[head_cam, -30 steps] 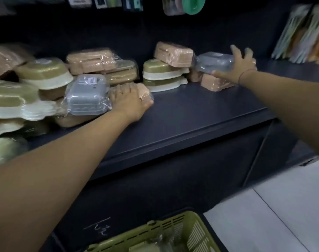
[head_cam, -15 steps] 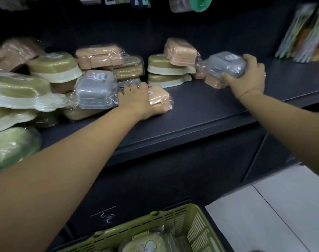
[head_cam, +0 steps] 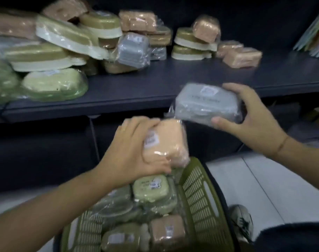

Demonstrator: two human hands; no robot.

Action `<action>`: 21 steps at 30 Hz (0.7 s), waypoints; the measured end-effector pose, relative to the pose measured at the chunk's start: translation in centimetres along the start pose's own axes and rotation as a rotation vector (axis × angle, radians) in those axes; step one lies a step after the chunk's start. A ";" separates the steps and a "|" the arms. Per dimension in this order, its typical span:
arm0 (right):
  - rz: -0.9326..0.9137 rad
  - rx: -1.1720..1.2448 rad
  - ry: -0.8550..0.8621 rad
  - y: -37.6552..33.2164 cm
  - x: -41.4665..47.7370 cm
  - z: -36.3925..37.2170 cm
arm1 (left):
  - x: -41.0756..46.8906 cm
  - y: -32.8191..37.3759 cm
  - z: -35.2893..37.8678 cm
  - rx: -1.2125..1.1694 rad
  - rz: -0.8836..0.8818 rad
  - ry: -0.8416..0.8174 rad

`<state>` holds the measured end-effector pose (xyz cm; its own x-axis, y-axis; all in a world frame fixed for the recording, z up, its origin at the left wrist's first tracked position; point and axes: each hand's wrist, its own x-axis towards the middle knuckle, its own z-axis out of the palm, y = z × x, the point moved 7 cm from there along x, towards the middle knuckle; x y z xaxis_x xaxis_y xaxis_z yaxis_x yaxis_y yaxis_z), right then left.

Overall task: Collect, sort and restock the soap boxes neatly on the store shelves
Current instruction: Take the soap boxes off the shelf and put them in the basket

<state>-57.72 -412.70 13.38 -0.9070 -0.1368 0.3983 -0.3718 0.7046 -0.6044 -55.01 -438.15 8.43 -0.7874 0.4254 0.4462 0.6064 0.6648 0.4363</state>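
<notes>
Up and to the left of the basket, on the dark shelf, the heap of olive and cream soap boxes lies crooked, some of them tilted on the others. I think a touch there could make them slide towards the shelf edge, because the plastic film looks slippery.

Directly over the far end of the basket, the left hand holds a peach soap box. The risk here is the film: if the grip loosens, the box may drop on the green box below it. The basket seems already full at that end, so a box laid there without care could roll over the rim to the floor.

Above the basket and a little to its right, the right hand carries a grey soap box. It is held by one end only, and it hangs near the line of the basket's right wall. If it slips, it may miss the basket and land beside the shoe.

Now the poses. The left arm reaches forward from the lower left; its fingers curl over the top of the peach box and the thumb closes under it, with the back of the hand to the camera. The right arm comes from the right, the wrist bent inward. Its thumb presses the near side of the grey box and its fingers wrap the far side, so the span is wide.
</notes>
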 end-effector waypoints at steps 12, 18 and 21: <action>0.461 -0.096 -0.996 6.2 -19.4 24.0 | -25.9 -9.3 14.1 0.222 -0.502 -0.819; 0.655 -0.024 -0.804 9.0 -23.4 30.6 | -28.1 -12.2 17.2 0.351 -0.537 -0.880; 0.827 -0.168 -0.757 12.4 -25.4 31.5 | -28.3 -12.9 18.0 0.361 -0.527 -0.903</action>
<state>-45.51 -422.46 -25.98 -0.7697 0.0686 -0.6347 0.3770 0.8512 -0.3652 -42.56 -447.77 -23.90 -0.8183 0.2304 -0.5266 0.2193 0.9720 0.0844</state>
